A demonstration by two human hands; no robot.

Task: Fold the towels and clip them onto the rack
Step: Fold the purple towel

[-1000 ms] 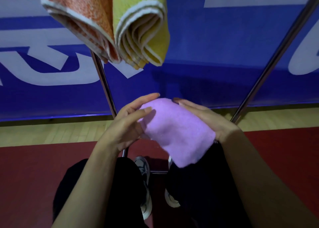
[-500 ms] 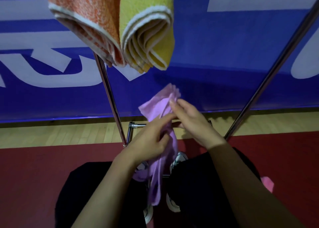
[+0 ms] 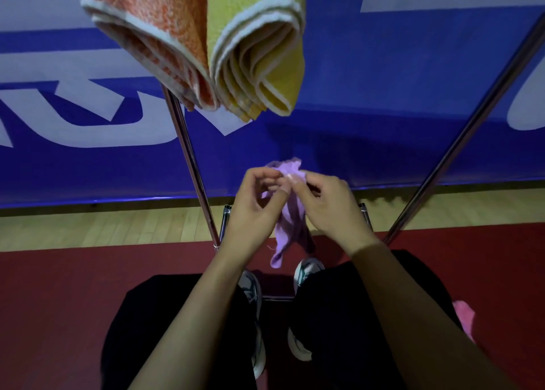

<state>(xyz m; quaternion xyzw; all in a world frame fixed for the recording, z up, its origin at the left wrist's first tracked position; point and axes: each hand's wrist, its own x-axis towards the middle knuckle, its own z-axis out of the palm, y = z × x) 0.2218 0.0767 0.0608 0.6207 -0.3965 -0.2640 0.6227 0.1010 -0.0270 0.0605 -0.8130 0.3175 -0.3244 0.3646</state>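
Folded orange terry towel (image 3: 153, 32) and yellow terry towel (image 3: 259, 53) hang above; we judge the small lilac cloth (image 3: 287, 221), pinched by our left hand (image 3: 253, 206) and right hand (image 3: 327, 203), remains unfolded.

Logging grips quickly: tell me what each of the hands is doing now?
Left hand: pinches the purple towel.
Right hand: pinches the same towel's top.

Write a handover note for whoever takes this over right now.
Left hand: pinches the purple towel near its top.
Right hand: pinches the same top edge.
Purple towel hangs bunched between the hands, not folded, between the rack poles.
Done: orange towel and yellow towel hang folded above; clips out of view.
Left: fold and clip the purple one; a pink cloth lies on the floor at right.
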